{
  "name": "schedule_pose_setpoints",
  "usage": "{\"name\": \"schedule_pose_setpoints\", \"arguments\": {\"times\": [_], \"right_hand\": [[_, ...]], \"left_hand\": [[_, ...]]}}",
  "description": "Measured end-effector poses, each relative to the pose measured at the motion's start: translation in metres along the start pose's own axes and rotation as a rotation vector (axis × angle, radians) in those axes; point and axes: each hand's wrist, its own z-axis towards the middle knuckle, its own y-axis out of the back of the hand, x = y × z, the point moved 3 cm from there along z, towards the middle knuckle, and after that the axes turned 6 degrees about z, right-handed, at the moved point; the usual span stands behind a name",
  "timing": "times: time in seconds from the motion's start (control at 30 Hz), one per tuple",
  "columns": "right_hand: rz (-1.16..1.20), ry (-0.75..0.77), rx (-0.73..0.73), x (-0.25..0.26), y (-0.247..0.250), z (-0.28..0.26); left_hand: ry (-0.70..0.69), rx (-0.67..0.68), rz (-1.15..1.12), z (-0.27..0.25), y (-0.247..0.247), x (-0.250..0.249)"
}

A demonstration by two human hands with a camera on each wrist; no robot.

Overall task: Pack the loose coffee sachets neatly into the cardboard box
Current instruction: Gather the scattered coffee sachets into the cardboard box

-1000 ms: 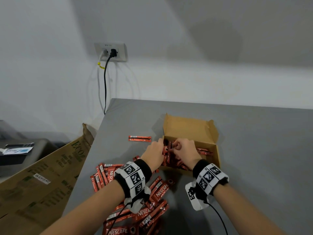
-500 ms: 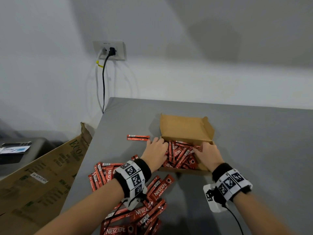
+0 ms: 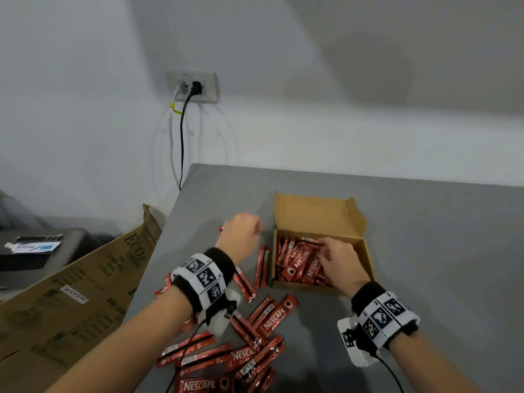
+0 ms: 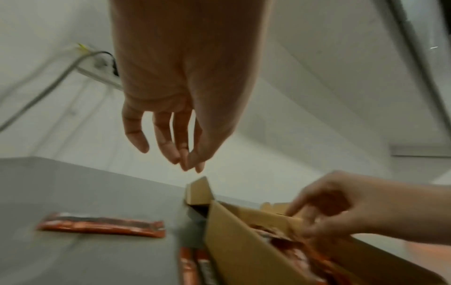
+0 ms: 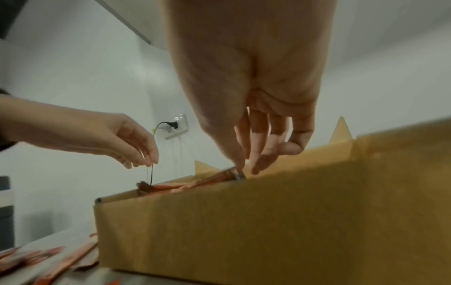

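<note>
The cardboard box (image 3: 320,286) is sitting open on the grey tabletop (image 3: 425,222), its lid flap standing up on the side away from the person. Inside the box a layer of red coffee sachets (image 3: 300,259) is lying roughly lengthwise, some crossing at angles. The right hand (image 3: 338,258) is reaching into the box, its fingertips (image 5: 240,167) pinching the end of one of these sachets against the box's inner edge. The left hand (image 3: 241,234) is hovering just beside the box's left wall with fingers hanging loose and apart, gripping nothing. Below it, left of the box, a single stray sachet (image 4: 101,224) is lying flat. Two more sachets (image 3: 262,266) are lying against the box's left wall, and a scattered pile (image 3: 241,350) is spreading out in front of the box, nearer the person.

The sachets look light, thin and flexible, with a glossy film skin that is probably slippery; a single stick would likely bend if taken by one end. Taking several at mid-length between thumb and fingers should keep them straight and aligned. Flat sealed ends give a firmer pinch for nudging one into line. The box walls look like thin card and may bow under pressure.
</note>
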Motion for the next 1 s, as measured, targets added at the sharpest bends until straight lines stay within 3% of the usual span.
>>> {"name": "schedule_pose_setpoints", "arguments": {"times": [0.1, 0.13, 0.23, 0.3, 0.37, 0.53, 0.67, 0.77, 0.87, 1.0], "right_hand": [[0.028, 0.176, -0.049, 0.025, 0.0, -0.012], [0.041, 0.25, 0.03, 0.038, -0.006, -0.02], [0.044, 0.407, 0.479, 0.074, -0.034, -0.048], [0.04, 0.427, 0.709, 0.083, -0.053, -0.064], [-0.012, 0.502, 0.808, 0.081, -0.068, -0.074], [-0.221, 0.708, 0.814, 0.063, -0.087, -0.089], [-0.235, 0.696, 0.726, 0.063, -0.081, -0.087], [-0.23, 0.725, 0.603, 0.059, -0.077, -0.083], [-0.178, 0.739, 0.554, 0.054, -0.082, -0.081], [-0.216, 0.724, 0.577, 0.058, -0.083, -0.079]], "left_hand": [[0.103, 0.168, 0.2, 0.011, -0.006, 0.033], [0.106, 0.254, 0.247, 0.013, -0.012, 0.04], [0.062, 0.396, 0.259, 0.014, -0.032, 0.05], [0.018, 0.335, 0.233, 0.016, -0.034, 0.054], [-0.021, 0.273, 0.205, 0.017, -0.033, 0.055], [-0.013, 0.373, 0.138, 0.01, -0.031, 0.058], [-0.033, 0.319, -0.001, -0.005, -0.008, 0.065], [-0.036, 0.293, 0.114, -0.03, 0.013, 0.074], [-0.019, 0.514, 0.299, -0.062, 0.018, 0.084], [0.065, 0.769, 0.268, -0.097, 0.017, 0.098]]}}
